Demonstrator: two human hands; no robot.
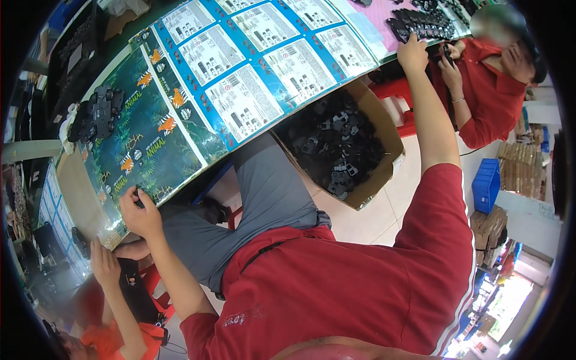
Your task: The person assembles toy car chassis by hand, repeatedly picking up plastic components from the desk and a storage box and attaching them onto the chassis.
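My left hand (141, 215) is closed at the table's near left edge, its fingers curled round a small black plastic part (138, 197). Most of that part is hidden by the fingers. My right arm stretches to the far right, where my right hand (413, 55) pinches at a black plastic part (396, 29) on the near side of a row of similar black parts (427, 24). These lie on a pink sheet (382, 21). Black pieces resembling toy vehicle bases (103, 114) are gathered on the table's left side.
Printed sheets (243, 102) in blue, white and green cover the table. Below its edge, right of my legs, stands a cardboard box (384, 174) of black and grey parts. A red-clad co-worker (501, 90) sits right; an orange-clad one (120, 336) is left. A blue crate (486, 185) stands farther right.
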